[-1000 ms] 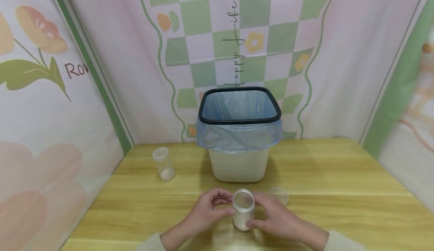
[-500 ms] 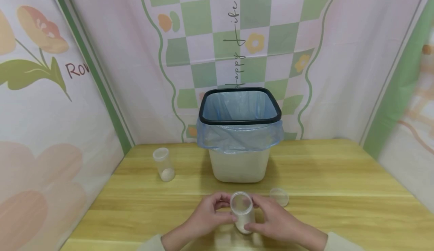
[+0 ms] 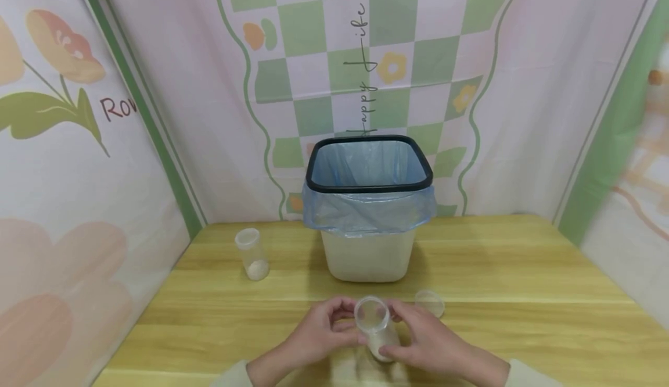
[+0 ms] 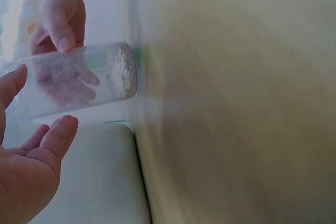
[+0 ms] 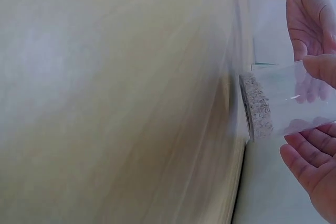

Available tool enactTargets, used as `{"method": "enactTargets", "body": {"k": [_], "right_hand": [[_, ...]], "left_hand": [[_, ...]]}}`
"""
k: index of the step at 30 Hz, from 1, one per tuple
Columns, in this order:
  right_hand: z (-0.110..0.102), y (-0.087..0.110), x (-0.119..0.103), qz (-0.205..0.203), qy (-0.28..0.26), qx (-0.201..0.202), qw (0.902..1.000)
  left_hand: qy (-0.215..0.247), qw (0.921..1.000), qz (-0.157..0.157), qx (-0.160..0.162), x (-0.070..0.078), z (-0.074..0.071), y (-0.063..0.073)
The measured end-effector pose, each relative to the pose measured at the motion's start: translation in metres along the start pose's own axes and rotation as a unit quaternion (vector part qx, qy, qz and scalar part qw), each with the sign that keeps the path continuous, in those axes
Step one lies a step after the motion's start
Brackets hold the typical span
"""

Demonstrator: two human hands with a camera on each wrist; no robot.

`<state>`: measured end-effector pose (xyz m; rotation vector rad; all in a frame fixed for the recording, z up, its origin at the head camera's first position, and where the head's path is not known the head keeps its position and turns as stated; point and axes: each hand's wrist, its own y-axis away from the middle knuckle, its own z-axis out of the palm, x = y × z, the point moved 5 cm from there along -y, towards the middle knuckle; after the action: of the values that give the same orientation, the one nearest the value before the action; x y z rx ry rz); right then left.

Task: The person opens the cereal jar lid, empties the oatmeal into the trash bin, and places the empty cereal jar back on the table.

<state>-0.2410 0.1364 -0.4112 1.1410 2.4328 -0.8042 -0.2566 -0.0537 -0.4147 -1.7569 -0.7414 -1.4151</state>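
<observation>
A clear plastic jar with a layer of pale, crumbly material at its bottom is held between the two hands, tilted with its mouth toward the upper left. On its right side, the right hand grips it, thumb low in front and fingers behind. From the left, the left hand bends its thumb and fingers about the upper part near the rim. Through the jar wall in the left wrist view, the jar's pale layer and the right hand's fingers show.
Behind the hands stands a white bin with a black rim and blue liner. A second clear jar with pale contents stands at the left on the wooden table. A clear round lid lies right of the hands.
The jar has come slightly nearer the body and tilted, its base swinging to the right and its mouth to the left. Both hands have stayed nearly in place around it.
</observation>
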Motion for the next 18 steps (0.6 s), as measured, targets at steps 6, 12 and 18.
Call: {"method": "enactTargets", "body": {"k": [6, 12, 18], "right_hand": [[-0.007, 0.000, 0.000, -0.006, -0.010, 0.017, 0.9998], [-0.014, 0.002, 0.000, -0.024, -0.013, 0.036, 0.9990], [-0.020, 0.003, 0.001, -0.022, -0.008, 0.047, 0.9986]], "left_hand": [[-0.025, 0.9994, 0.012, 0.022, 0.012, -0.011, -0.002], [-0.076, 0.9950, 0.046, 0.045, 0.029, -0.026, -0.006], [-0.126, 0.9838, 0.088, 0.092, 0.052, -0.042, -0.011]]}}
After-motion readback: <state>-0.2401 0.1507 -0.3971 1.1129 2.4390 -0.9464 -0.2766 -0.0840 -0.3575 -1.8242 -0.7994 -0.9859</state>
